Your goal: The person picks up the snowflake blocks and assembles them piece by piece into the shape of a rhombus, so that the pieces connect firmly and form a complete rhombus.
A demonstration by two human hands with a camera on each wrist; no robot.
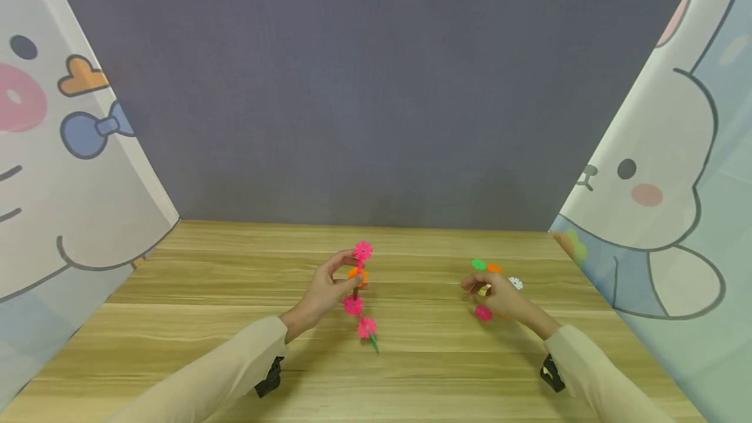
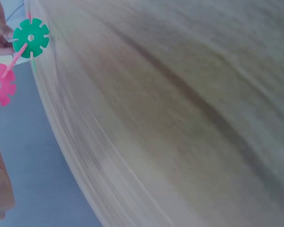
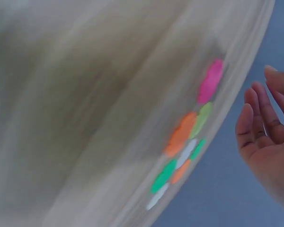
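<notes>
My left hand (image 1: 320,291) pinches a chain of interlocked notched plastic snowflake discs. The chain has an orange disc (image 1: 355,273) by the fingers, a pink disc (image 1: 363,250) at the top and further pink discs below. At its near end is a green disc (image 2: 31,38), beside a pink disc (image 2: 1,86) in the left wrist view. Over a group of loose discs at the right hovers my right hand (image 1: 499,291), fingers loosely bent. Nothing shows between its fingers in the right wrist view, where the hand (image 3: 270,146) is apart from the pink disc (image 3: 210,82).
Loose green (image 1: 478,264), orange (image 1: 495,267), white (image 1: 516,282) and pink discs (image 1: 484,313) lie on the wooden table (image 1: 235,279). A grey panel (image 1: 364,96) stands at the back, with cartoon-printed panels (image 1: 664,149) at both sides. Dark devices (image 1: 269,378) sit at both wrists.
</notes>
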